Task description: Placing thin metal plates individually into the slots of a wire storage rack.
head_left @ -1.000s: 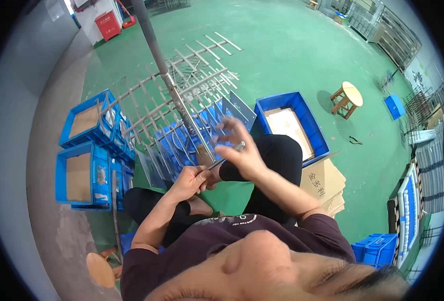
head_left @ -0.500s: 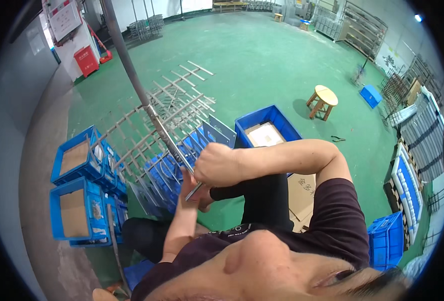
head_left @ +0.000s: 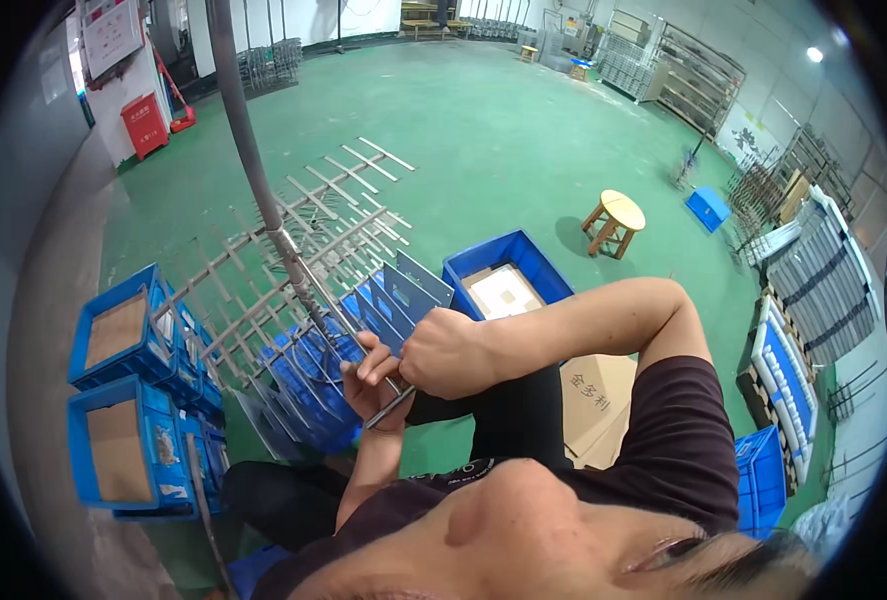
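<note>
My right hand [head_left: 448, 352] is a closed fist beside the lower end of a metal hanging rack [head_left: 281, 240]; whatever its fingers grip is hidden. Just left of it my left hand [head_left: 368, 385] faces palm up with curled fingers, close against the right knuckles. A short metal bar [head_left: 393, 408] crosses in front of the left palm, and a thin wire loop shows by its fingers. Flat grey metal plates [head_left: 418, 287] hang in a row on the rack behind my hands. Several bare crossbars with prongs stretch away to the far left.
Blue crates [head_left: 113, 440] lined with cardboard are stacked at left. Beyond my right forearm stands a blue bin [head_left: 518, 250] holding white and brown sheets. A cardboard piece [head_left: 598, 405] lies by my leg. Farther off are a yellow stool [head_left: 621, 210] and, at right, bundled grey panels [head_left: 823, 265].
The view has shifted a little, so the scene sits farther left. My left fingers have come up from behind the bar and now curl beside my right fist.
</note>
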A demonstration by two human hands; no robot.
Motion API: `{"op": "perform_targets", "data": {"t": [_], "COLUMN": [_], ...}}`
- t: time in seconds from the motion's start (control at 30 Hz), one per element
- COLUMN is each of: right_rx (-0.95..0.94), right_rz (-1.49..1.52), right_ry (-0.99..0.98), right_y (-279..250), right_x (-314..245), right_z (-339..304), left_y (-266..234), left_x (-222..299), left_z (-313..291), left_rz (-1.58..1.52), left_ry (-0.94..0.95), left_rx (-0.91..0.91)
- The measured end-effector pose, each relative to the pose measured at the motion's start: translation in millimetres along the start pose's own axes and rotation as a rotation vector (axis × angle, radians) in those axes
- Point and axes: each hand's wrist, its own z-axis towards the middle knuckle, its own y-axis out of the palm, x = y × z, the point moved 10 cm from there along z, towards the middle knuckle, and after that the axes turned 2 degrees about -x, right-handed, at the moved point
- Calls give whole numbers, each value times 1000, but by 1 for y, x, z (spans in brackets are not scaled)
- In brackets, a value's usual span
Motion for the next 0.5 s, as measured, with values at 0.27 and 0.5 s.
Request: {"op": "perform_targets", "data": {"t": [0.27, 0.5], "right_rx": [-199, -168], "right_rz": [26, 136], "right_ry": [86, 147], "right_y": [11, 29], "right_x": [12, 19], "right_z": [3, 0], "left_y": [10, 19], "left_x": [-2, -4], "left_z": [2, 0], "left_rz": [7, 230], "left_ry": [-19, -107], "left_rx": [4, 199]}}
